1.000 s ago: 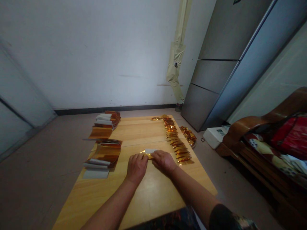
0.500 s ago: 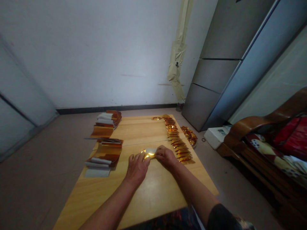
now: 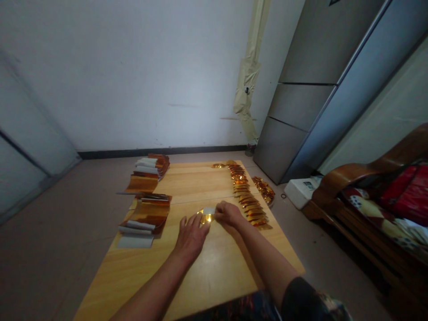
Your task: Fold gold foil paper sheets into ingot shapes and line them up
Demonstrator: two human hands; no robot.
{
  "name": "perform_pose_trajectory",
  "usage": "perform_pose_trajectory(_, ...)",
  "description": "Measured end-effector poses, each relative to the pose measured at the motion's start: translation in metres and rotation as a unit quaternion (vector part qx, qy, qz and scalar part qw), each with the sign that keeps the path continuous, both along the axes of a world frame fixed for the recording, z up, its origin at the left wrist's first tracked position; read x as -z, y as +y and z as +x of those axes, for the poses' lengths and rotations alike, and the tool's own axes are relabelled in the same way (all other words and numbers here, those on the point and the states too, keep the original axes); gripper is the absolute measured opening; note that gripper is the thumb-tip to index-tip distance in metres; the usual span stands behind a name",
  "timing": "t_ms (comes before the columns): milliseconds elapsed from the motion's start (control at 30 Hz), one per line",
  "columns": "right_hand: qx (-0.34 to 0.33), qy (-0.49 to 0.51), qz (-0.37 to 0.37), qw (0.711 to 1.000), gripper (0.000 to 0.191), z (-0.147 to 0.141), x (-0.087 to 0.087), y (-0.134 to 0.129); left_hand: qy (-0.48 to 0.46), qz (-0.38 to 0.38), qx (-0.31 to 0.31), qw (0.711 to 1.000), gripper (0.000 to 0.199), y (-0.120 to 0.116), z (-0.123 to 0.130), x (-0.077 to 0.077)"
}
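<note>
Since the earlier frame, the right hand (image 3: 228,214) has drawn back a little from the left hand (image 3: 191,238), leaving more of the small gold foil piece with its white paper strip (image 3: 206,217) in view. That piece lies near the middle of the surface (image 3: 214,267). The left hand is spread, its fingertips on the foil's near edge. The right hand's fingers are bunched at the paper's right end, though glare hides whether they grip or only touch. A row of folded gold foil pieces (image 3: 245,196) runs along the surface's right side, just beside the right hand. Two stacks of foil sheets (image 3: 146,216) sit on the left edge, and a heap of crumpled foil (image 3: 263,189) lies beyond the right edge.
</note>
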State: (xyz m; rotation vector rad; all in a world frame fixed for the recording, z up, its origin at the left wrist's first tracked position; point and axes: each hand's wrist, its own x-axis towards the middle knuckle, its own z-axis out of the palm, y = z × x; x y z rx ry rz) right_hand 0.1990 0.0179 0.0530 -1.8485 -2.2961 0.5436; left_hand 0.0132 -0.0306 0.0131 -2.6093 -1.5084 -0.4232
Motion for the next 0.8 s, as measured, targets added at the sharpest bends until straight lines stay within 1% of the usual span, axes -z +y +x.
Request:
perform_pose_trajectory(133, -0.005, -0.026, -0.003, 1.000, 0.014, -0.002, -0.003, 0.002, 0.004, 0.003, -0.002, 1.000, 0.029, 0.000, 0.000, 0.004)
perform_pose_trajectory(233, -0.006, -0.041, -0.002, 0.999, 0.014, -0.003, -0.002, 0.002, 0.006, 0.002, -0.001, 1.000, 0.030, -0.001, 0.000, 0.004)
perform_pose_trajectory(433, -0.002, -0.047, 0.004, 0.999, 0.014, -0.006, 0.000, 0.003, -0.003, -0.026, -0.011, 1.000, 0.033, -0.003, 0.003, -0.003)
perform_pose_trajectory(567, -0.001, -0.053, -0.013, 0.999, 0.016, -0.007, -0.001, 0.005, -0.003, -0.051, -0.024, 0.998, 0.039, -0.005, 0.006, -0.008)
perform_pose_trajectory(667, 0.007, -0.045, -0.019, 0.999, 0.016, -0.007, -0.002, 0.005, -0.001, -0.061, -0.034, 0.998, 0.038, -0.007, 0.008, -0.010)
perform_pose_trajectory(800, 0.018, -0.003, -0.017, 1.000, 0.014, -0.004, 0.001, 0.005, -0.022, -0.077, -0.047, 0.996, 0.038, -0.009, 0.008, -0.009)
